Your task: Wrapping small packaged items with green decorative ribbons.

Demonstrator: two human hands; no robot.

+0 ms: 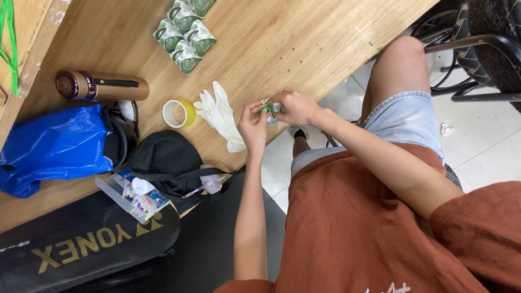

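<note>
A small green and white packet is pinched between both hands just past the edge of a wooden table, as seen from above by a head camera. The left hand is closed on the packet's near end with thumb and fingertips, and the right hand is clenched on its far end, so the packet is held in the air between them; what the packet contains cannot be told. Just beside the left hand, white gloves are laid flat on the table, and a roll of yellow tape is set just beyond them. Farther out from the hands, a cluster of green and white packets is gathered on the wood. A brown flask is laid on its side well to the left of the hands, with a blue bag below it. A black cap and a clear box are placed near the left forearm, and a black racket bag is seen beneath them.
</note>
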